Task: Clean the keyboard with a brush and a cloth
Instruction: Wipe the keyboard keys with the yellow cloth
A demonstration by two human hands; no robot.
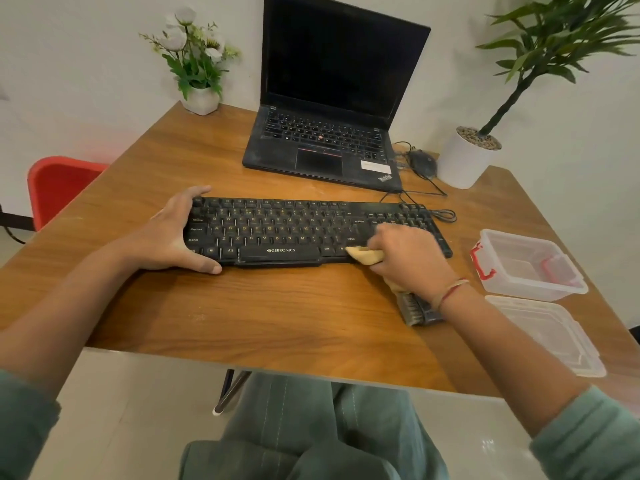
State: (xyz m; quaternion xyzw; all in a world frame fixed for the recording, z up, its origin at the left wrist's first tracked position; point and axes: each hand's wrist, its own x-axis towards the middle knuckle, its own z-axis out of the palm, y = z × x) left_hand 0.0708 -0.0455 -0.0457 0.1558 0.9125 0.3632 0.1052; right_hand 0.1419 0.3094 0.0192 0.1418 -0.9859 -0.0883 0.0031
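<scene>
Keyboard (277, 233): brand "ZEBRONICS" in white on the space bar. Key legends are legible, including "Caps Lock", "Alt" and the letter rows. Laptop (273, 157): "ThinkPad" on the palm rest's right corner. The adjacent white sticker (375, 166) is illegible.

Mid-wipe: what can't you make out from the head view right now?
Head view, the cloth: mostly bunched inside the right hand.
The brush: largely covered by that wrist, head view.
The keyboard keys beneath the hand: covered.
Dust on keys: too small to judge.
</scene>
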